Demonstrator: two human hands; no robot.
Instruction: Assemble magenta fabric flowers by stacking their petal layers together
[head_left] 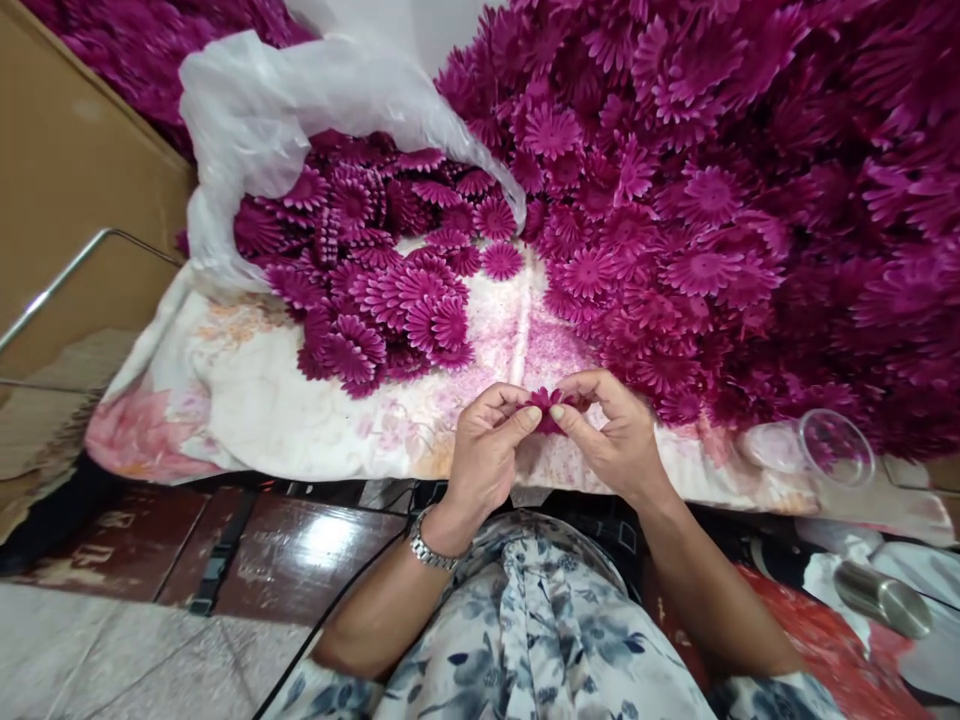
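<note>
My left hand (487, 450) and my right hand (615, 435) meet in front of me, fingers pinched on one small magenta fabric flower (545, 408). The left wrist carries a metal watch (430, 548). Just beyond the hands lies a loose heap of the same magenta flowers (390, 300) spilling from a clear plastic bag (300, 100). To the right rises a far larger mound of flowers (735, 190). Everything rests on a pale floral cloth (247, 400).
A brown cardboard box (67, 170) with a metal rod (67, 275) stands at the left. A clear plastic cup (832, 447) lies at the right edge of the cloth. A steel bottle (881, 597) lies lower right. Dark tiles (285, 560) and straps run below the cloth.
</note>
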